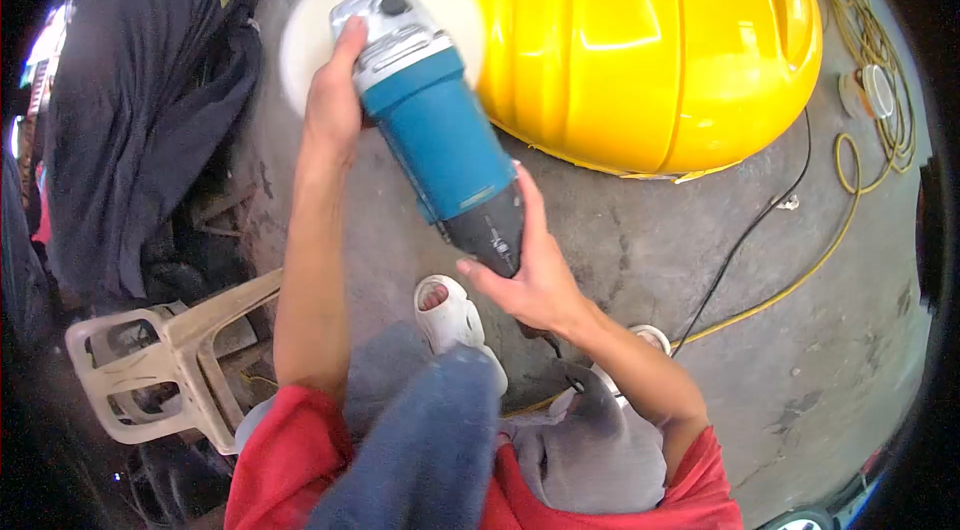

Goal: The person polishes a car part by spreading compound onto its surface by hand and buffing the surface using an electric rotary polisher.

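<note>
A blue power polisher point(440, 135) with a metal head and a black rear handle is held in both hands. Its round white pad point(310, 40) looks blurred and lies beside the left edge of a glossy yellow molded panel point(620, 50). My left hand point(337, 90) grips the metal head end, with the thumb on top. Around the black rear handle is my right hand point(525, 265), its fingers partly hidden behind the tool. Whether the pad touches the panel cannot be made out.
A beige plastic chair point(190, 360) lies at the lower left, below dark draped cloth point(150, 80). A yellow hose point(800, 280) and a black cord point(745, 235) run over the grey floor point(800, 380). A small white tub point(877, 92) stands at the right.
</note>
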The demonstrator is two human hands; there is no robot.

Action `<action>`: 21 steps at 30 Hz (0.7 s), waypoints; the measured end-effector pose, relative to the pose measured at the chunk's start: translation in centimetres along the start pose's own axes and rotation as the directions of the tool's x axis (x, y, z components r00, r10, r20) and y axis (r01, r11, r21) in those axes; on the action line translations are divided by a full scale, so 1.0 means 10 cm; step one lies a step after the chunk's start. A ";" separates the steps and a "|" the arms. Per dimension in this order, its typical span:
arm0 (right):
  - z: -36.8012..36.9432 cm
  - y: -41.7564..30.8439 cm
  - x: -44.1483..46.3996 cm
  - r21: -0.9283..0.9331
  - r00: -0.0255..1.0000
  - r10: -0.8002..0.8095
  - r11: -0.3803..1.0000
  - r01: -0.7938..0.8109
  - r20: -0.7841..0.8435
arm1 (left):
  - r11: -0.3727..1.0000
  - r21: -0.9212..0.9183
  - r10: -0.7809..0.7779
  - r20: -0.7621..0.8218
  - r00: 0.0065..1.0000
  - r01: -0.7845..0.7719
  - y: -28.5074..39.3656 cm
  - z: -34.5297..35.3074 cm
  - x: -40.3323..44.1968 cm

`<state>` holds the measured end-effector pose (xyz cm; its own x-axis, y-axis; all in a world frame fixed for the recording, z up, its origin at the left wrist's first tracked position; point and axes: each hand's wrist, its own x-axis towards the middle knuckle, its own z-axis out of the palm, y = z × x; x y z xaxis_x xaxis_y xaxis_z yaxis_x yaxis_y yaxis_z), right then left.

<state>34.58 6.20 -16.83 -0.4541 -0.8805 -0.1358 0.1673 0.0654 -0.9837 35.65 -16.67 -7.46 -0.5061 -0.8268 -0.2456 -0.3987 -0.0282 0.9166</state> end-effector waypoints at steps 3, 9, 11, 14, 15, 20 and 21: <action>-0.01 0.04 0.01 0.074 0.998 -0.004 0.997 0.000 0.056 | 0.999 0.051 0.000 -0.013 1.000 0.000 -0.06 -0.10 0.07; 0.06 0.12 0.20 0.254 0.986 -0.123 0.956 0.148 -0.110 | 0.986 0.164 0.027 -0.050 0.998 -0.019 0.20 0.15 0.27; -0.01 0.02 0.21 0.261 1.000 0.010 0.965 -0.017 0.026 | 0.983 0.174 0.055 -0.009 0.998 -0.053 0.12 -0.02 0.36; -0.02 0.08 0.11 0.211 0.998 0.011 0.977 -0.024 0.062 | 0.991 0.127 -0.036 -0.047 0.998 0.042 0.03 -0.14 0.22; -0.03 0.06 0.08 0.217 0.998 0.007 0.976 -0.019 0.055 | 0.995 0.098 0.026 -0.033 0.999 -0.023 0.04 -0.06 0.11; -0.04 0.08 0.01 0.225 0.999 -0.030 0.974 0.033 -0.016 | 0.996 0.086 -0.004 0.056 0.998 -0.001 0.17 0.09 0.09; -0.04 0.08 0.00 0.206 0.998 -0.049 0.977 0.057 -0.040 | 0.996 0.086 -0.008 0.053 0.999 0.003 0.20 0.11 0.11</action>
<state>34.33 6.42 -17.70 -0.4962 -0.8634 -0.0915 0.3176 -0.0824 -0.9446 33.51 -17.04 -6.27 -0.5430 -0.7955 -0.2690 -0.4644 0.0176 0.8855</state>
